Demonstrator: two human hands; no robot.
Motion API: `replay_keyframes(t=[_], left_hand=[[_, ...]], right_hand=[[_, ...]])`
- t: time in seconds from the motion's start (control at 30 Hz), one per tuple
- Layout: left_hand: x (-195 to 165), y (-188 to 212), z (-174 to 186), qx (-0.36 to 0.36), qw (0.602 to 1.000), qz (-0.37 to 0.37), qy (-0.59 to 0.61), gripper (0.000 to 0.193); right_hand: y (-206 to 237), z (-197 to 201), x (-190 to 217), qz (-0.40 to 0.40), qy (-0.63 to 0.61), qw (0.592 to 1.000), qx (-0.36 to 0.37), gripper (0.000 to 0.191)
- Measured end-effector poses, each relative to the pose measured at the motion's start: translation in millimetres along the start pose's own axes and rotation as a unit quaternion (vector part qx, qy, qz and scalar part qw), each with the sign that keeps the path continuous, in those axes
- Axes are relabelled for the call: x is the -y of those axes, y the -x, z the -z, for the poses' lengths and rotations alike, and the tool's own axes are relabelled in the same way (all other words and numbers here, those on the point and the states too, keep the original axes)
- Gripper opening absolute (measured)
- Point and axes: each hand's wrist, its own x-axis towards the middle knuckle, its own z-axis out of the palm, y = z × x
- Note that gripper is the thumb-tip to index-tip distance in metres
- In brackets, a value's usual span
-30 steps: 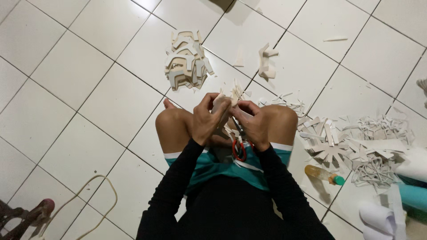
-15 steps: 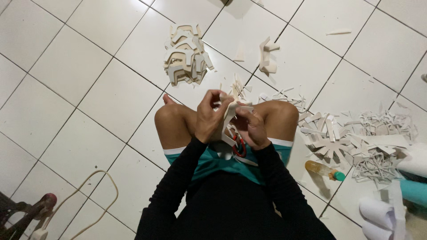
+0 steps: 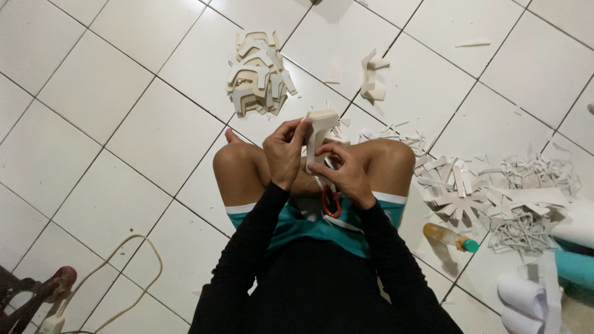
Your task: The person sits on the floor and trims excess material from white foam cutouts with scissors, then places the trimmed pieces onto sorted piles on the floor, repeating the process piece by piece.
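I sit cross-legged on a white tiled floor. My left hand (image 3: 286, 151) grips a pale foam cut-out piece (image 3: 320, 127) near its top, holding it upright above my lap. My right hand (image 3: 346, 172) is closed around the handles of red-handled scissors (image 3: 331, 201), whose loops hang below my fingers; the blades are hidden behind the piece and my fingers. Both hands touch at the foam piece between my knees.
A stack of cut foam shapes (image 3: 257, 74) lies ahead, a smaller piece (image 3: 373, 77) to its right. Foam offcuts (image 3: 495, 198) pile at the right beside a glue bottle (image 3: 448, 236) and paper rolls (image 3: 526, 300). A cord (image 3: 124, 291) lies at lower left.
The foam piece has been lifted and turned upright in my hands. The camera has shifted slightly, moving the floor items in view.
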Motion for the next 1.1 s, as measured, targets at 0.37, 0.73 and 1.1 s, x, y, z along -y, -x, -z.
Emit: replay_keyframes(t=[0.37,0.73,1.1], left_hand=[[30,18,16,0.18,0.965,0.077,-0.172,0.025],[88,-1,-40,0.203,0.966,0.125,-0.102,0.032],[102,-54,-25,0.228,0.944,0.03,-0.238,0.033]], right_hand=[[6,23,-42,-0.104,-0.072,0.989,-0.07,0.025],[-4,55,-61,-0.078,0.022,0.973,-0.215,0.023],[-164,185,-121,-0.069,0.273,0.913,-0.296,0.021]])
